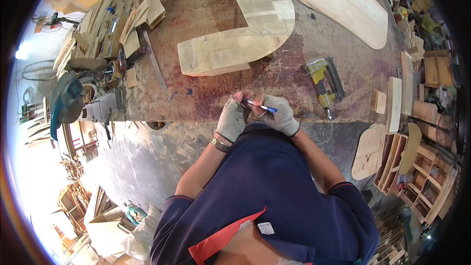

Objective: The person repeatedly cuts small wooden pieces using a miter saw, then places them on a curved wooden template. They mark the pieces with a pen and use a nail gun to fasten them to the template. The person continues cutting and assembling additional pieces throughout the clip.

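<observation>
Both of my hands wear pale knit gloves with bare fingertips and meet in front of my body at the table's near edge. A blue and white pen (pixel 268 109) lies slantwise between them. The fingers of my left hand (pixel 231 119) pinch the pen's far left end. My right hand (pixel 279 114) is closed round its barrel, with the fingertips slightly blurred. Just beyond the hands lies a J-shaped, pale plywood template (pixel 235 49), pieced together and marked with pen lines. To the right of my right hand rests a yellow and black nail gun (pixel 321 81).
The worn wooden table (pixel 196 98) carries a long rounded board (pixel 343 5) at far right and a metal ruler (pixel 155 64) at left. A circular saw (pixel 67 99) stands off its left end. Wooden pieces (pixel 368 149) are stacked at right.
</observation>
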`<state>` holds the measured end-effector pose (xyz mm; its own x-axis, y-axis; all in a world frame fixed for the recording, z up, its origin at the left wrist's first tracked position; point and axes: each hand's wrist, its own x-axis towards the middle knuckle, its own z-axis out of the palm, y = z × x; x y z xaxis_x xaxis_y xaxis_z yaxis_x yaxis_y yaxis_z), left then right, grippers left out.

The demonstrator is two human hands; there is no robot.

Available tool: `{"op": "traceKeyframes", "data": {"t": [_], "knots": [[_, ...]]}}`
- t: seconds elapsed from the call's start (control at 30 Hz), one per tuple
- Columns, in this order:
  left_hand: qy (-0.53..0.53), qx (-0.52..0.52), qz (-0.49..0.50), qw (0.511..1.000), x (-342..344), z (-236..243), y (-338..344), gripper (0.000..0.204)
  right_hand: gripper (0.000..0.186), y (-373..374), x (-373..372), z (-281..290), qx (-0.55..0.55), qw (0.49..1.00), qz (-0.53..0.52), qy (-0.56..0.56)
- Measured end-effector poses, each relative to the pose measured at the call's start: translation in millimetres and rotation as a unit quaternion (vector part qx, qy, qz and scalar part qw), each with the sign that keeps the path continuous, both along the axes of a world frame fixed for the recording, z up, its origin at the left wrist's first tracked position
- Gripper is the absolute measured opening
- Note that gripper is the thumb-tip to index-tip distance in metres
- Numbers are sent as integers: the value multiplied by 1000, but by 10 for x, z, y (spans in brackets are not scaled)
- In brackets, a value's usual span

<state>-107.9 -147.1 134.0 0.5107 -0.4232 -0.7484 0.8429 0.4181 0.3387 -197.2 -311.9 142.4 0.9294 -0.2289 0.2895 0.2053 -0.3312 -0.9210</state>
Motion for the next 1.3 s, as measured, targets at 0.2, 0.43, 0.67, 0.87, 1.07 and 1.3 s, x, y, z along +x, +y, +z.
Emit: {"op": "traceKeyframes", "data": {"t": [0.2, 0.43, 0.67, 0.87, 1.07, 1.3], "knots": [[-149, 37, -237, 959, -168, 226, 93, 16, 15, -273, -90, -149, 319, 923, 9, 216], [-485, 391, -372, 688, -329, 410, 21, 21, 20, -26, -140, -353, 561, 769, -43, 305], [-470, 375, -256, 757, -366, 275, 67, 35, 26, -81, 419, -937, 315, 912, -79, 249], [-463, 394, -243, 756, -67, 229, 460, 42, 36, -64, 1156, -1339, 73, 948, -158, 267], [-578, 436, -341, 600, 389, 255, 896, 59, 30, 222, 641, -1022, 120, 929, -178, 301], [-781, 260, -483, 297, 902, 50, 950, 116, 24, 934, 71, -378, 405, 811, -238, 347]]}}
